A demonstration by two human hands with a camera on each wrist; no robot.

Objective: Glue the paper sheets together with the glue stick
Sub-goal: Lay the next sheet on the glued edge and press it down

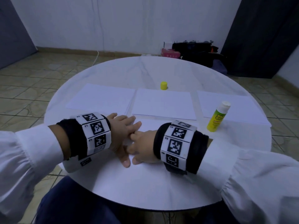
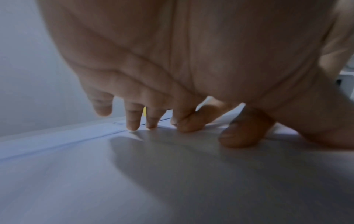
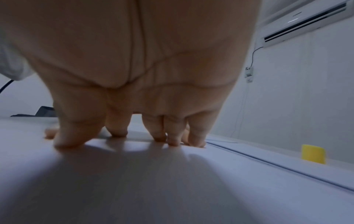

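Both hands lie palm down on a white paper sheet (image 1: 150, 125) at the front of the round white table (image 1: 145, 188). My left hand (image 1: 121, 126) and right hand (image 1: 145, 143) meet at the fingers, pressing with straight fingers. In the wrist views, the left fingertips (image 2: 132, 125) and right fingertips (image 3: 172, 142) touch the paper. Behind them lie three more white sheets: left (image 1: 100, 97), middle (image 1: 163, 104) and right (image 1: 233, 107). The uncapped yellow-green glue stick (image 1: 217, 118) stands upright on the right sheet. Its yellow cap (image 1: 163, 85) (image 3: 313, 153) stands behind the middle sheet.
The table edge runs close to my lap at the front. Beyond the table, a black bag (image 1: 194, 50) and a pink box (image 1: 170, 53) sit on the tiled floor by the wall. An air conditioner (image 3: 306, 22) hangs on the wall.
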